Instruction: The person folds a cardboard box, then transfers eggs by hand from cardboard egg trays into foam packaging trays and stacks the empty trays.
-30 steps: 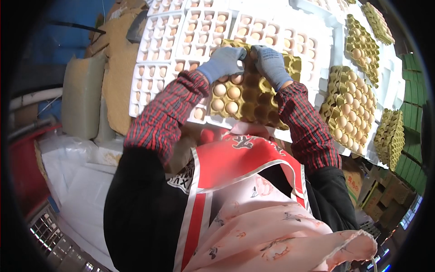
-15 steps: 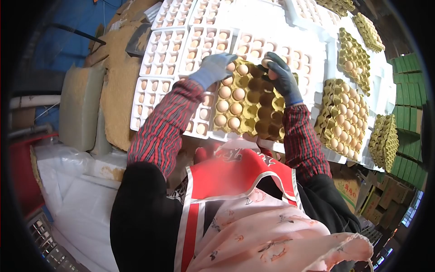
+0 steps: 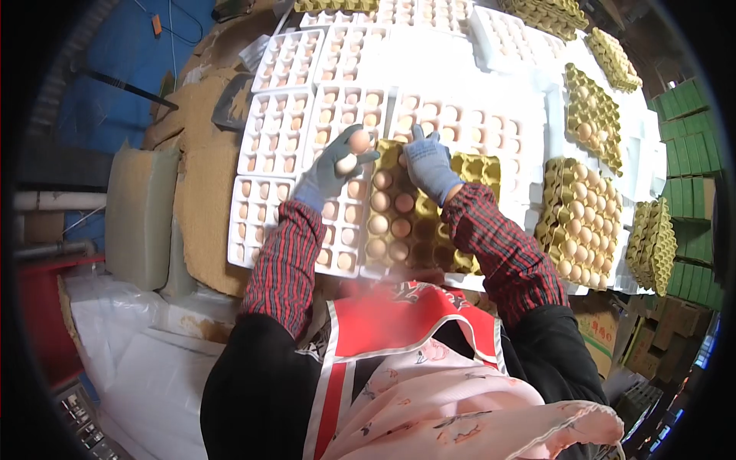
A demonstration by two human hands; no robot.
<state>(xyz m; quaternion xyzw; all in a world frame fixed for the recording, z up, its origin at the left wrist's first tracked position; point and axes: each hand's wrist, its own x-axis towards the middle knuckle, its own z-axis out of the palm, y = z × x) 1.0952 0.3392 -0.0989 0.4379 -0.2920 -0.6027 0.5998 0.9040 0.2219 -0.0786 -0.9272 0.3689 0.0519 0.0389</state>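
My left hand [image 3: 331, 170], in a grey-blue glove, is closed on two eggs: a brown egg [image 3: 359, 140] at the fingertips and a paler egg [image 3: 346, 164] nearer the palm. It hovers above a white foam egg tray. My gloved right hand [image 3: 432, 167] reaches across the yellow pulp egg tray [image 3: 481, 170], fingers bent down at the near edge of another white foam tray [image 3: 392, 126]. An egg [image 3: 428, 129] shows by its fingertips; whatever they grip is hidden. Brown eggs [image 3: 379, 202] fill the pulp tray's left columns, partly in shadow.
More white foam trays with eggs [image 3: 272, 134] cover the left and back of the table. On the right stand a stack of pulp trays with eggs [image 3: 586, 222] and other yellow pulp trays [image 3: 652, 245]. Green boxes [image 3: 686, 146] are piled beyond. Brown padding [image 3: 203, 184] borders the left side.
My left hand has turned and now shows two eggs. The right hand, which held eggs over the pulp tray, has moved left to the foam tray. The view has shifted slightly.
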